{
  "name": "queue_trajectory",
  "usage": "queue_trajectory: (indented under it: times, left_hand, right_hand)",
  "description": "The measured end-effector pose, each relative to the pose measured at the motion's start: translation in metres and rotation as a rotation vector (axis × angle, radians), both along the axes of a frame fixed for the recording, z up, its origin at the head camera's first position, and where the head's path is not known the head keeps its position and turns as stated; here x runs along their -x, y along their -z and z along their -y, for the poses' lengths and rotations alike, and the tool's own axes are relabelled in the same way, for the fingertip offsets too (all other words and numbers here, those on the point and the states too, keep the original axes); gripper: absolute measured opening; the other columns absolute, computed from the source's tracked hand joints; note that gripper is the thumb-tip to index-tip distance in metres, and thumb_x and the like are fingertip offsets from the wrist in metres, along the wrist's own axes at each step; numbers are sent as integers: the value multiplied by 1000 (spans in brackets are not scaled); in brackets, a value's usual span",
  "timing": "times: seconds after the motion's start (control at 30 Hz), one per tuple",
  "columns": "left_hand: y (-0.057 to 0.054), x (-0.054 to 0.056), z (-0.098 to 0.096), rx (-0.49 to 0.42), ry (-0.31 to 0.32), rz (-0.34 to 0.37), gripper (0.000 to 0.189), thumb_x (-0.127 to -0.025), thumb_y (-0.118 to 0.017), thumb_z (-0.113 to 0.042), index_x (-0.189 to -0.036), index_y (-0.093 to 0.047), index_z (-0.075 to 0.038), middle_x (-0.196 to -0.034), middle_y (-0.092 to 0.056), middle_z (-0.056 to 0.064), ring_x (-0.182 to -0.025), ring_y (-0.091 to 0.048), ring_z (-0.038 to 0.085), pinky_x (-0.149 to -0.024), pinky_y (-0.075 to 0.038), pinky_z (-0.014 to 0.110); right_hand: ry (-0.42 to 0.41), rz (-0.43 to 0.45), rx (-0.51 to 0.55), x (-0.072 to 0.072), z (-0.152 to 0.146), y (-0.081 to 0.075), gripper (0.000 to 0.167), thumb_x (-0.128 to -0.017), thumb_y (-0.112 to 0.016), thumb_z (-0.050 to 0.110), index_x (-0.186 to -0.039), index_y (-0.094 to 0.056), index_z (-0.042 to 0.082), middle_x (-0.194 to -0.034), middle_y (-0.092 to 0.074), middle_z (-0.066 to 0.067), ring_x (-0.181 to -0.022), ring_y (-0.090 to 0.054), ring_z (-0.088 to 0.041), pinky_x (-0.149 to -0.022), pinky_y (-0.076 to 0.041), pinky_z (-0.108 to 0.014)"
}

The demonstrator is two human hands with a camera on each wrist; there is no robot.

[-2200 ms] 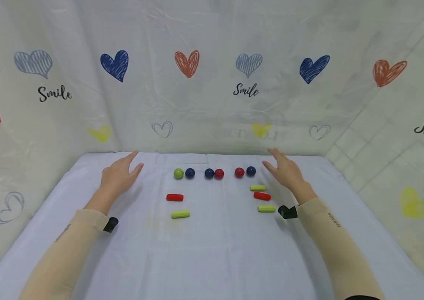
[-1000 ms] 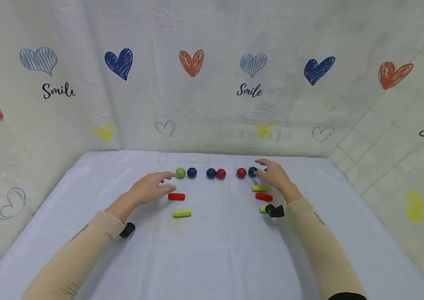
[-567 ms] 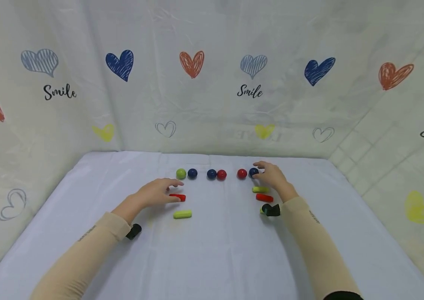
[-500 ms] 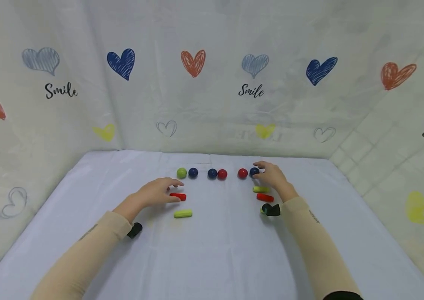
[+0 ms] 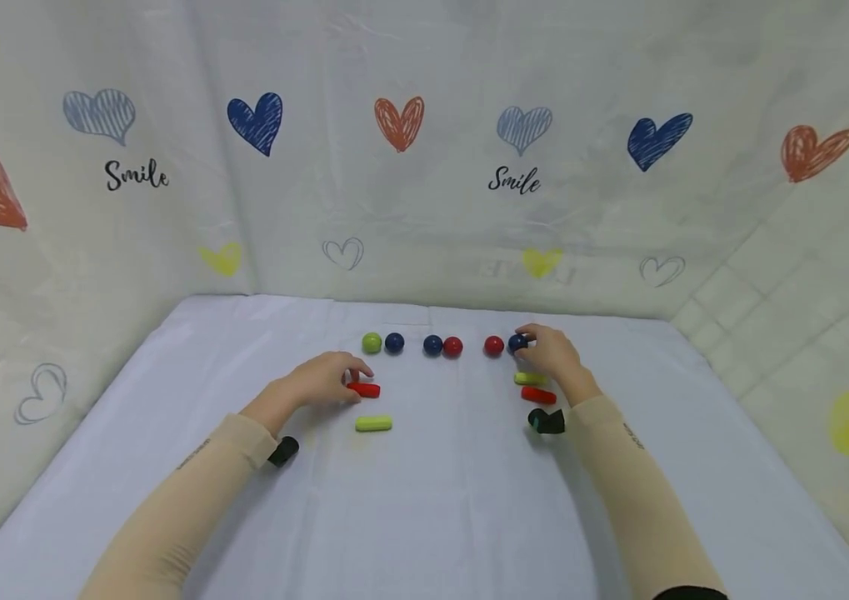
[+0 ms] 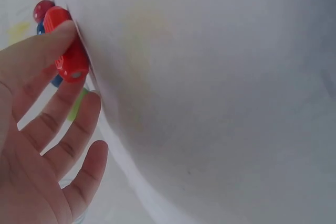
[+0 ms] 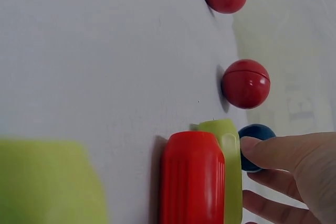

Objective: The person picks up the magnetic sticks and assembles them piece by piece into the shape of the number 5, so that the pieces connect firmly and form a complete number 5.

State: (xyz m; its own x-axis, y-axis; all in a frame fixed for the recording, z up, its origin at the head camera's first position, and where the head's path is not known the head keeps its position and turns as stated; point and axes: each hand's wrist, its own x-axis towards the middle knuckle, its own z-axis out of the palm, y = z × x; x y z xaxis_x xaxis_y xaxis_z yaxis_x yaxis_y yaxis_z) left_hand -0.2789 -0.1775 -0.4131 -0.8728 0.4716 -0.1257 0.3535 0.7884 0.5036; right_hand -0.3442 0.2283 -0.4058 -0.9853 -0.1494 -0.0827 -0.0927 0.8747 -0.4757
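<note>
on white cloth [image 5: 409, 517], left grip [image 5: 322, 379] pinching red cylinder [image 5: 368, 390], right grip [image 5: 555, 355] pinching blue ball [image 5: 516, 342]

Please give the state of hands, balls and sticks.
Left hand, pinching left red stick.
Left red stick, held.
Right hand, pinching right blue ball.
Right blue ball, held.
Green ball, unheld.
Left blue ball, unheld.
Middle blue ball, unheld.
Middle red ball, unheld.
Right red ball, unheld.
Left green stick, lying.
Right red stick, lying.
Right far green stick, lying.
Right near green stick, lying.
</note>
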Motion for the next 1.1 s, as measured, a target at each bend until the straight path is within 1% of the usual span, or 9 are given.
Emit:
queue_trajectory:
  times: [0.13,0.37,0.53,0.73,0.83,1.0,1.1]
  left_hand:
    - [-2,1,-1,-18,-6,16,33,-89,-78,-7,-121,-73,-13,-101,-66,1,-91,-58,20,-85,-50,39]
    - [-2,2,-1,-30,-20,34,25,-89,-78,-6,-113,-75,-12,-97,-65,2,-88,-58,21,-82,-50,38]
    - [-1,2,-1,-30,-35,38,25,-89,-78,-8,-114,-76,-12,-98,-66,2,-89,-58,21,-83,-51,38]
    - [0,2,-4,-15,-47,29,25,-90,-78,-9,-115,-76,-12,-100,-66,2,-90,-58,21,-84,-51,39]
    - [-1,2,-7,-2,-42,23,26,-90,-78,-10,-116,-75,-12,-101,-66,2,-90,-58,21,-84,-51,39]
    - [-4,2,-12,-1,-39,8,27,-90,-78,-10,-117,-75,-11,-102,-67,2,-90,-58,21,-82,-51,38]
    - [-5,2,-15,-1,-49,12,28,-90,-79,-11,-118,-75,-11,-104,-68,2,-90,-59,20,-82,-51,38]
  right_hand:
    - [8,4,0,0,0,1,46,-100,-64,14,-144,-55,3,-142,-55,-26,-129,-50,-46,-106,-38,-61]
    - [38,27,22,-2,0,-1,46,-102,-64,17,-145,-53,4,-142,-54,-26,-127,-50,-45,-106,-39,-60]
    - [53,14,18,-5,-2,-5,47,-102,-63,18,-145,-53,5,-142,-55,-25,-125,-50,-44,-105,-40,-60]
    - [52,4,29,-9,-6,-10,47,-102,-63,20,-146,-53,5,-141,-55,-24,-124,-52,-43,-104,-42,-60]
    - [39,-15,35,-12,-9,-13,47,-102,-63,20,-145,-53,5,-139,-56,-25,-123,-53,-43,-103,-42,-60]
    - [12,-70,44,-18,-11,-16,47,-102,-65,20,-144,-55,4,-135,-59,-26,-121,-55,-44,-101,-45,-59]
    - [-1,-89,56,-21,-11,-17,47,-101,-66,21,-144,-55,4,-134,-60,-26,-121,-56,-43,-100,-46,-58]
